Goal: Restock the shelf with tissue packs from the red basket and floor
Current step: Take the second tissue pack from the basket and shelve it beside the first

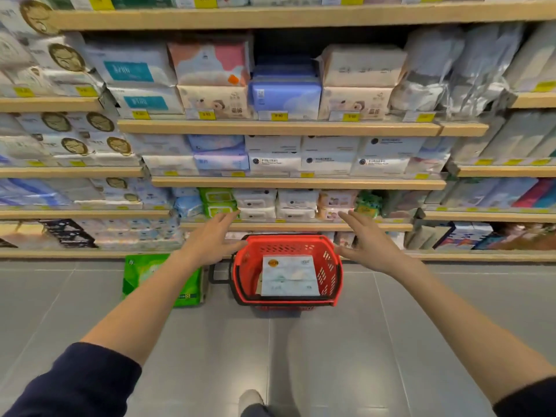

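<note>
A red basket (327, 267) stands on the grey floor (391, 326) at the foot of a wooden shelf (279, 127) stacked with tissue packs; inside it lies one white pack (288, 276), flat, face up; a green pack (141, 275) sits on the floor just left of the basket, beside its black handle (218, 273). A person in dark sleeves (75, 383) stretches both arms toward the basket; the left hand (210, 239) is spread wide, fingers straight, holding nothing, thumb near the basket's far left rim, contact unclear; the right hand (368, 242) is likewise wide open and empty, held by the far right rim; a shoe (249, 398) shows at the bottom edge.
</note>
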Tool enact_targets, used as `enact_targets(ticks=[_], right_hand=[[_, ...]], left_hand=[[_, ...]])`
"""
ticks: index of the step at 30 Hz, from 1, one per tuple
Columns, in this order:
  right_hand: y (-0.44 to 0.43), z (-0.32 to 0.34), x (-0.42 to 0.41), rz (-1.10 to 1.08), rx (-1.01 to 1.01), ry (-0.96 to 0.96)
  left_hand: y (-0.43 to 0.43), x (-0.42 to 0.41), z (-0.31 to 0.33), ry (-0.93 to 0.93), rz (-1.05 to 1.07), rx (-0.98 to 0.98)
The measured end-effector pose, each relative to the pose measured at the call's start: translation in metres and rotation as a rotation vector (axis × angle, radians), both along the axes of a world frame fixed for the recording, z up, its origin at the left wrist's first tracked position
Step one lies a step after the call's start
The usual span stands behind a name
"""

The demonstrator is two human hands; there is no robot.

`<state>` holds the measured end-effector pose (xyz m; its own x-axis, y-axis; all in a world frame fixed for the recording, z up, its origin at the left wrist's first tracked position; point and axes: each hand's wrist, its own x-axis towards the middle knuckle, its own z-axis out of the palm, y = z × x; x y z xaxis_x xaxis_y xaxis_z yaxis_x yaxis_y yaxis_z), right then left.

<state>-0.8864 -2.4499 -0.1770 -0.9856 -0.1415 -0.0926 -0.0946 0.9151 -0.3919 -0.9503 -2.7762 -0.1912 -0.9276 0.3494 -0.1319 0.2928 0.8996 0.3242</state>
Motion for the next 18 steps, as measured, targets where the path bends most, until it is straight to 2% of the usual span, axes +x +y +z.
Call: enact_targets(ticks=[8, 11, 18], right_hand=[[-0.009, -0.093, -0.055, -0.029, -0.045, -0.192], [-0.014, -0.123, -0.078, -0.065, -0.058, -0.267], [-0.010, -0.200, -0.129, -0.178, 0.009, -0.403]], left_hand=[[0.003, -0.058, -0.083, -0.161, -0.070, -0.026], [0.002, -0.082, -0.118, -0.273, -0.067, -0.041], [0.008, -0.127, -0.196, -0.410, -0.058, 0.004]])
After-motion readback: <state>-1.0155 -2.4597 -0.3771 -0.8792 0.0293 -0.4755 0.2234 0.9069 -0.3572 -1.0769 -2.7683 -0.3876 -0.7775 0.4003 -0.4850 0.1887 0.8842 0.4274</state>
